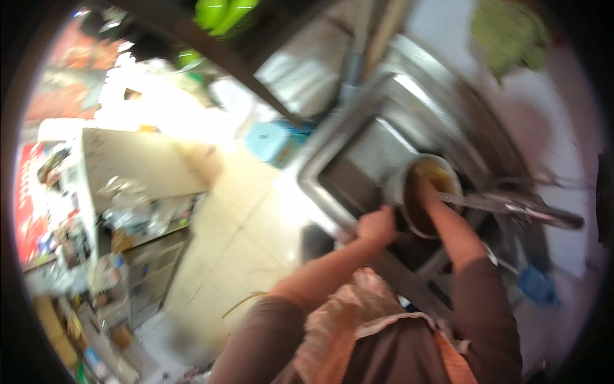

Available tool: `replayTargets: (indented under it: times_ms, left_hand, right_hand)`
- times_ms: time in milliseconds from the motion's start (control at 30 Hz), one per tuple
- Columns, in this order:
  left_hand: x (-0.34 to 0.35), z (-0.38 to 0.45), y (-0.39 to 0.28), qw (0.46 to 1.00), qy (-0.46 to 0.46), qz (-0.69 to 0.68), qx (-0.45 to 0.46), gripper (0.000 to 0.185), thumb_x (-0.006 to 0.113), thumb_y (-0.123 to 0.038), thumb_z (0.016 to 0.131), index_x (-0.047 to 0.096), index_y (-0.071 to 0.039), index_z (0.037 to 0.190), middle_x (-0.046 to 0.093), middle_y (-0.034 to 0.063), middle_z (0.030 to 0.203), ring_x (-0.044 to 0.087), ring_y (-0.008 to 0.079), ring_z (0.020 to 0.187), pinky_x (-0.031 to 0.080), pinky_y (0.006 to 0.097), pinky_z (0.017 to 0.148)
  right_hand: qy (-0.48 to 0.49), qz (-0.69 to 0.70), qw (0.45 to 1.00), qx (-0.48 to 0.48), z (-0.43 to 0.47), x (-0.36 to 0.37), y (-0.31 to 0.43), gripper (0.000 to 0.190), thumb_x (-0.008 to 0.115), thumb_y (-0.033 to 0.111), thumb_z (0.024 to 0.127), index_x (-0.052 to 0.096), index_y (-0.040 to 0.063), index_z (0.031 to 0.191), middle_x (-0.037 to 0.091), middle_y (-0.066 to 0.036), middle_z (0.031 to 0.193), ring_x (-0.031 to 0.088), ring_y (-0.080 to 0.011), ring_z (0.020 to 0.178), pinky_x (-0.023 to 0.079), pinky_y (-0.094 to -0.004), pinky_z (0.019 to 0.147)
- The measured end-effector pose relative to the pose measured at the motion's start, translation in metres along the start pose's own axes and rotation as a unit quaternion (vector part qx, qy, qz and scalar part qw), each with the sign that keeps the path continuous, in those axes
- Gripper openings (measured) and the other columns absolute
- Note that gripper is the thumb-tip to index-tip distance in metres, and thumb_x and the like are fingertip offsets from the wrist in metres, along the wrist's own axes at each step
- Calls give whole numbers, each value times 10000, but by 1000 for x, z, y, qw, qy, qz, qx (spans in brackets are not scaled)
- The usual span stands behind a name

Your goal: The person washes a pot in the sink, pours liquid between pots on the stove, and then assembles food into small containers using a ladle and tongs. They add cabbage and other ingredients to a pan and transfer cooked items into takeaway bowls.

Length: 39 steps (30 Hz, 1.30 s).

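Note:
A pot [407,211] with a pale rim is tilted inside a stainless steel sink [312,168]. My left hand [379,225] is closed at the pot's left side, seemingly on its handle, which the fingers hide. My right hand [424,189] reaches into the pot; its fingers are blurred, and whether they hold something cannot be told. Yellowish matter [439,175] shows inside the pot near that hand. From the right, a metal faucet [542,211] extends over the rim, with water [455,199] coming from its end towards my right wrist.
A blue cloth or sponge [537,285] lies right of the sink, and a green cloth or leaf [508,38] beyond it. Long handles [355,57] stand behind the sink. A light-blue box [268,140] sits left of it. Cluttered shelves [158,235] stand across the tiled floor [240,225].

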<state>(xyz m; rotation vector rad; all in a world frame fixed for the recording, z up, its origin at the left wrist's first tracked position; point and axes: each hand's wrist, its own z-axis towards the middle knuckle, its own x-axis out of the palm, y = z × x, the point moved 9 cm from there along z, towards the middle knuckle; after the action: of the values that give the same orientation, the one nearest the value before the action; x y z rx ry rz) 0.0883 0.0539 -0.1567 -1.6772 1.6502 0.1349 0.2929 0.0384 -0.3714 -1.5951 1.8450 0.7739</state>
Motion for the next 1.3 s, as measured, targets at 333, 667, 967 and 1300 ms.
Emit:
replayTargets:
  times_ms: [333,667,967,1300]
  left_hand:
    - [5,6,4,994,-92,-33,47,338,655,-116,694,503,-1,973,660,183,808,662,336,778,524,423,683]
    - [5,1,0,994,-97,-20,56,319,669,-114,699,507,-2,950,665,164,775,671,314,753,528,402,653]
    - [10,8,2,996,-89,-1,29,245,572,-181,783,529,-11,954,674,188,822,680,333,782,543,438,674]
    - [-4,0,-7,997,-67,15,26,286,588,-259,789,529,-32,952,670,190,844,661,353,819,524,433,720]
  right_hand:
    - [-19,924,358,136,45,-2,-46,256,525,254,862,558,69,1036,570,-121,965,551,-256,827,477,-351,706]
    - [-260,801,437,315,55,-38,-61,196,470,223,900,536,49,836,561,-101,800,493,-234,543,444,-399,511]
    - [-263,529,800,-105,-138,-148,113,224,511,94,889,583,-13,1072,613,-188,934,587,-331,857,455,-420,786]
    - [-206,424,881,41,-188,-101,81,354,407,351,940,611,66,897,620,-205,897,564,-427,864,434,-505,747]
